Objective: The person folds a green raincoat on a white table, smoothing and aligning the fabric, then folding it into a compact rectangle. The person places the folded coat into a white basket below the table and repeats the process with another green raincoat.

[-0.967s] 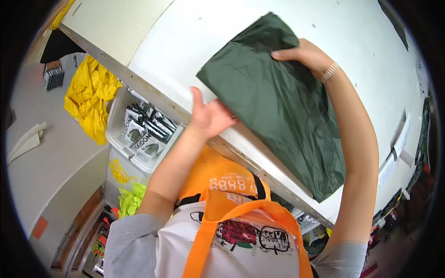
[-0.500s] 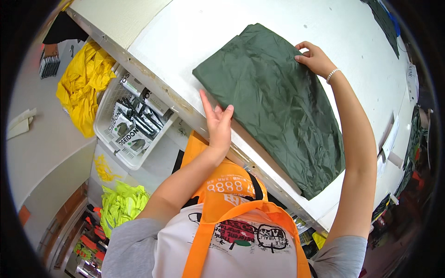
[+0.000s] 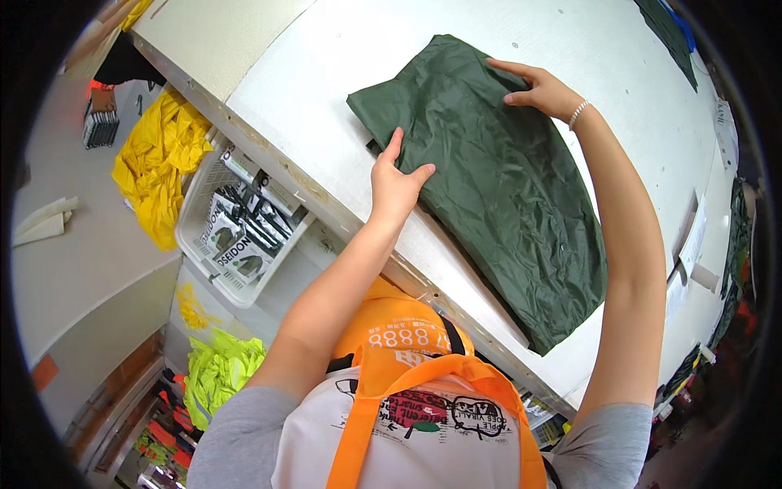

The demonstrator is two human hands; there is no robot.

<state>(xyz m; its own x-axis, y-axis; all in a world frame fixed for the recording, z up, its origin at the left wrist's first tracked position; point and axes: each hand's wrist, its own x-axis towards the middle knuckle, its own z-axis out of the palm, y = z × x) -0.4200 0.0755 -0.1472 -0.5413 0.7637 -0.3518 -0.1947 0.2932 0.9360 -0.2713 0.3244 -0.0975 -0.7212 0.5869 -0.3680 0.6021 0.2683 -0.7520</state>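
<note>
A folded piece of dark green, shiny, crinkled fabric [image 3: 497,187] lies lengthwise on the white table [image 3: 326,73]. Whether it is a whole garment cannot be made out. My left hand [image 3: 395,183] is at its near left edge, fingers and thumb spread, the fingertips against the fabric. At the far right edge, my right hand [image 3: 546,91] rests with thumb and fingers apart on the cloth, a beaded bracelet at its wrist. The far left corner of the fabric is bent in a little, and a small dark bit shows beneath it near my left fingers.
Left of the table, a white plastic basket [image 3: 189,220] holds several printed packets, with yellow fabric [image 3: 159,167] beside it. Lime-green fabric [image 3: 220,367] lies lower left. More dark green cloth [image 3: 669,41] is at the table's far right, and papers [image 3: 692,236] hang along its right side.
My left hand has moved up and right against the fabric, pushing its left edge inward. My right hand has shifted slightly left and farther onto the cloth, its fingers spread wider.
</note>
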